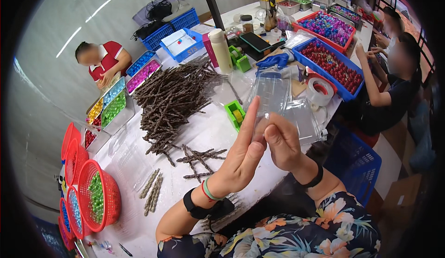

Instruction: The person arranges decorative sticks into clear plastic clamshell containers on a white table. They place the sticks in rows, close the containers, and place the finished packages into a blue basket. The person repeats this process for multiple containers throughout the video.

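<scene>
My two hands meet above the near edge of the white table. My left hand (243,158) is held upright with its fingers straight, palm turned toward the right hand. My right hand (282,144) has bent fingers and touches the left one; what lies between them, if anything, is hidden. Just beyond my hands are clear plastic bags (303,116) and a green tape dispenser (235,115) with yellow tape. Left of them sits a big heap of dark brown twisted sticks (171,95). A few more dark sticks (199,160) lie loose in front, beside lighter twisted sticks (152,191).
Red baskets (113,197) of beads stand at the left edge, with bead trays (113,109) behind. A blue tray of red beads (331,65) and a white tape roll (320,91) are at right. Co-workers sit at left (109,61) and right (389,86). A cream bottle (220,51) stands behind.
</scene>
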Action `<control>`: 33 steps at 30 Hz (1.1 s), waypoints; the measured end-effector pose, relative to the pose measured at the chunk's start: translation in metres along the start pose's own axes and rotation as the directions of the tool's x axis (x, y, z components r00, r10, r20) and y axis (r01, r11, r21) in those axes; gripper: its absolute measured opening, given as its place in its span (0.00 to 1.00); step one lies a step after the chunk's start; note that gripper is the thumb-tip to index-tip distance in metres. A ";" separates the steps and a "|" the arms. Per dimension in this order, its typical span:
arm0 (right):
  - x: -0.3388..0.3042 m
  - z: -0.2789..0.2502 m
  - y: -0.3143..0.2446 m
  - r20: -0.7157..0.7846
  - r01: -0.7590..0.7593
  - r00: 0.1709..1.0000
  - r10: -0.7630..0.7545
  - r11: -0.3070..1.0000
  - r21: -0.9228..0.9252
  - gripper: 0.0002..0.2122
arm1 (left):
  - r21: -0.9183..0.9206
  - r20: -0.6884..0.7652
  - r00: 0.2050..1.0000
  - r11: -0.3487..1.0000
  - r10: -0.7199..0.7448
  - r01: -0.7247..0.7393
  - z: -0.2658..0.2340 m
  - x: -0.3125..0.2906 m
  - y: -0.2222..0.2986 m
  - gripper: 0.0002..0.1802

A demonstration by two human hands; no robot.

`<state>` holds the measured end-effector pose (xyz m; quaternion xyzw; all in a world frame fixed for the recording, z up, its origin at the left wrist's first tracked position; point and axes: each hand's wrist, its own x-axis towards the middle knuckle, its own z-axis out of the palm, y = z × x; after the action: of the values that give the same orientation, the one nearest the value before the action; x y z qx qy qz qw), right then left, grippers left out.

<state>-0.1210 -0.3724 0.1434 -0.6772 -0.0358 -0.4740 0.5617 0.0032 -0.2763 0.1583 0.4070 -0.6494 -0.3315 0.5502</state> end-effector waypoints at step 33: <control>0.009 0.000 0.004 0.070 0.394 0.887 -0.456 0.668 -0.632 0.04 | 0.672 0.012 0.968 0.715 0.250 -0.193 -0.019 -0.009 -0.002 0.39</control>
<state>-0.1139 -0.3787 0.1467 -0.7749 -0.0056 -0.6068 0.1770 0.0226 -0.2688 0.1553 0.5089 -0.7462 0.0080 0.4290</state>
